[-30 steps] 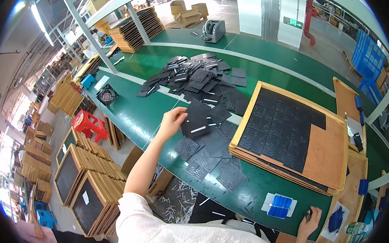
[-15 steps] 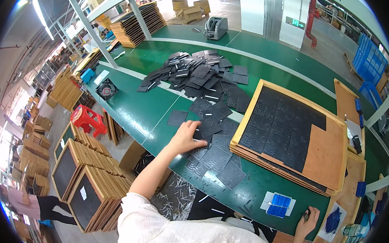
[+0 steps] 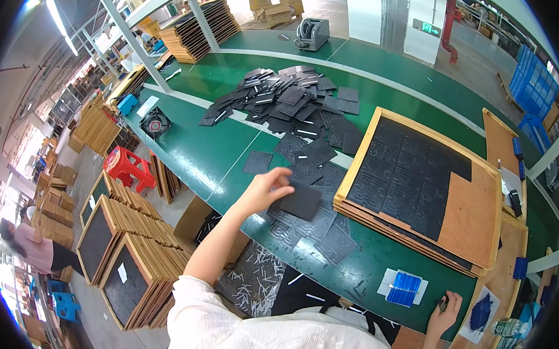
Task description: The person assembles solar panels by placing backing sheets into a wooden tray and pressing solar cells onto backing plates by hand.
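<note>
My left hand (image 3: 267, 191) pinches a dark square sheet (image 3: 301, 203) at its edge, tilted a little above other black patterned sheets (image 3: 336, 243) on the green table (image 3: 229, 165). Near the table's front edge at the right, my right hand (image 3: 445, 314) is closed around a small dark object (image 3: 442, 304), mostly hidden by the fingers. Just left of that hand lies a bundle of blue strips (image 3: 404, 289) on white card. Between the hands and farther back rests a wooden-framed board (image 3: 472, 215) on a stack, partly covered with black patterned squares (image 3: 398, 175).
A heap of black squares (image 3: 290, 98), some with white strips, spreads across the table's middle. Behind it stands a grey tape dispenser (image 3: 312, 34). A small fan (image 3: 155, 123) sits at the left. Stacked framed boards (image 3: 136, 274) and a red stool (image 3: 129, 168) stand on the floor.
My left hand has lifted a dark square sheet from the loose ones and moved slightly right. My right hand stays almost in place. At the far left, a person has shifted.
</note>
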Action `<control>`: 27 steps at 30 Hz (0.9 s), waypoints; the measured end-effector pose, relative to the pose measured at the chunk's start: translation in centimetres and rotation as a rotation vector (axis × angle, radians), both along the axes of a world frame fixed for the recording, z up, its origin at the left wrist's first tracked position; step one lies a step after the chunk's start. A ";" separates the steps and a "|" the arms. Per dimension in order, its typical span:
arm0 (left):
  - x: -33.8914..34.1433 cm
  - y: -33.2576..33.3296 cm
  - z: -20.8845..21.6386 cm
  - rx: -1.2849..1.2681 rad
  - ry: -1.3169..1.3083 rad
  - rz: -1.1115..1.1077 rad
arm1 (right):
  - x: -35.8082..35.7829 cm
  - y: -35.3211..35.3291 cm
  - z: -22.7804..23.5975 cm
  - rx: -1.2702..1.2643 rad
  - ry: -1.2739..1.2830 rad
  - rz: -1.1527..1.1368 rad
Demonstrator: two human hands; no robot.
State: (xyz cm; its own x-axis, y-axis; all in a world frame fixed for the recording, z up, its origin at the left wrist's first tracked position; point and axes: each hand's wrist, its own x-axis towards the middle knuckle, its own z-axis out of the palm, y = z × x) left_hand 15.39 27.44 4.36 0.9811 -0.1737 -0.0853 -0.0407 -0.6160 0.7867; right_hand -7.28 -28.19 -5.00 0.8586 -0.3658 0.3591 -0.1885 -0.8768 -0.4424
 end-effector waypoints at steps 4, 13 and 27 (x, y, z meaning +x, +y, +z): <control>4.0 0.5 -6.2 0.385 -0.774 0.107 | 0.1 0.2 0.1 0.001 -0.010 0.017; 10.4 -2.9 -5.5 0.541 -0.421 0.123 | 0.1 0.2 0.3 -0.020 -0.033 0.019; 14.2 0.6 -7.2 0.567 0.027 0.232 | 0.1 0.3 0.5 -0.007 -0.041 0.014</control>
